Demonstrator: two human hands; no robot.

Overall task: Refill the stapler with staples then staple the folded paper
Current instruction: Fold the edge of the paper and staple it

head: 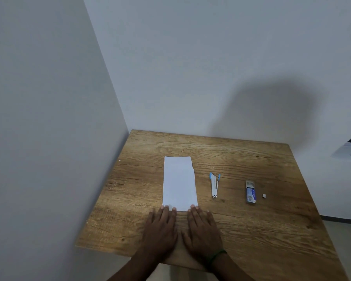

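A folded white paper [179, 183] lies lengthwise on the wooden table [251, 230]. To its right lies a small white stapler with blue tips [214, 185], its arms spread apart. Further right sits a half-open box of staples [250, 192], with a tiny strip of staples [264, 195] beside it. My left hand [160, 230] and my right hand [201, 230] rest flat on the table, palms down, side by side. Their fingertips touch the near edge of the paper. Neither hand holds anything.
The table stands in a corner, with one white wall [49, 118] along its left edge and another behind it. A green band [217, 255] circles my right wrist. The table's near edge runs just under my forearms.
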